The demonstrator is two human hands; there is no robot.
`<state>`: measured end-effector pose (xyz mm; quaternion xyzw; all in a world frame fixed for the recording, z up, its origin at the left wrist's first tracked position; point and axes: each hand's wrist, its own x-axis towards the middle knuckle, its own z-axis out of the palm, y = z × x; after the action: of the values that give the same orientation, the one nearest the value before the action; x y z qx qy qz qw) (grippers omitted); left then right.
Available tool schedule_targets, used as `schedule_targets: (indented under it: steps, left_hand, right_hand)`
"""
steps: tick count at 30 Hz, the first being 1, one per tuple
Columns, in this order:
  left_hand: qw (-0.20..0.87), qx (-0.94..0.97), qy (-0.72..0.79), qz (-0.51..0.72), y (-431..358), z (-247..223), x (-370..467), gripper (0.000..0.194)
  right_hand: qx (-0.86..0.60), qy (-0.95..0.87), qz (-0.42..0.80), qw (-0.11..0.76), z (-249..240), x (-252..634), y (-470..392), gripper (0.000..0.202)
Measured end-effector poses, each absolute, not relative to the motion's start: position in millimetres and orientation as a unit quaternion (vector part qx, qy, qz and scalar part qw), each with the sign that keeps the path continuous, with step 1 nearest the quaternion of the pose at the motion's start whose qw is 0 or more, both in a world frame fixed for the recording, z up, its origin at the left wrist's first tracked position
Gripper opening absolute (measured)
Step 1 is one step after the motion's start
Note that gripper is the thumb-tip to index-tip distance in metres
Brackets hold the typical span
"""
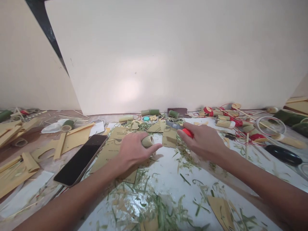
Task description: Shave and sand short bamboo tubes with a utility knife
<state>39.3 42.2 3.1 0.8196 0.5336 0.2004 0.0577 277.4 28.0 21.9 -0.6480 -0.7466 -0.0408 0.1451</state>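
My left hand (133,146) is wrapped round a short hollow bamboo tube (147,141), its open end facing right. Under that hand lies brown sandpaper (109,149) with print on its back. In my right hand (204,139) is a utility knife (187,132) with a red handle, gripped with its grey blade end (174,125) pointing left. A smaller piece of sandpaper (169,137) lies on the white sheet between the two hands. The knife and the tube are apart.
A black phone (80,158) lies left of my left forearm. Green shavings (163,205) litter the white sheet. Bamboo pieces with red tape (237,122) and a roll of clear tape (270,125) lie at the right. A pale board (168,57) stands upright behind everything.
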Motion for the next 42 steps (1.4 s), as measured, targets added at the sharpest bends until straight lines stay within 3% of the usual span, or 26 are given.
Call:
schedule_targets:
  steps: [10, 20, 23, 28, 42]
  left_hand:
    - [0.096, 0.853, 0.467, 0.212, 43.4, -8.4, 41.5, 0.023]
    - [0.044, 0.895, 0.414, 0.161, 44.7, -10.7, 38.8, 0.035]
    - [0.057, 0.897, 0.418, 0.133, 42.8, -7.7, 40.7, 0.028]
    - [0.072, 0.903, 0.405, 0.122, 39.6, -0.8, 42.6, 0.051]
    - [0.055, 0.915, 0.377, 0.132, 38.3, -2.1, 41.1, 0.044]
  right_hand:
    - [-0.470, -0.873, 0.029, 0.122, 5.4, 267.6, 19.1, 0.031]
    - [-0.434, -0.892, -0.007, 0.127, -4.9, 274.1, 23.5, 0.040]
    - [-0.430, -0.895, -0.023, 0.117, -1.9, 272.7, 20.7, 0.041]
    - [-0.433, -0.895, -0.034, 0.096, 3.6, 268.0, 15.2, 0.040]
    - [-0.425, -0.902, -0.033, 0.072, 7.2, 260.6, 10.6, 0.042]
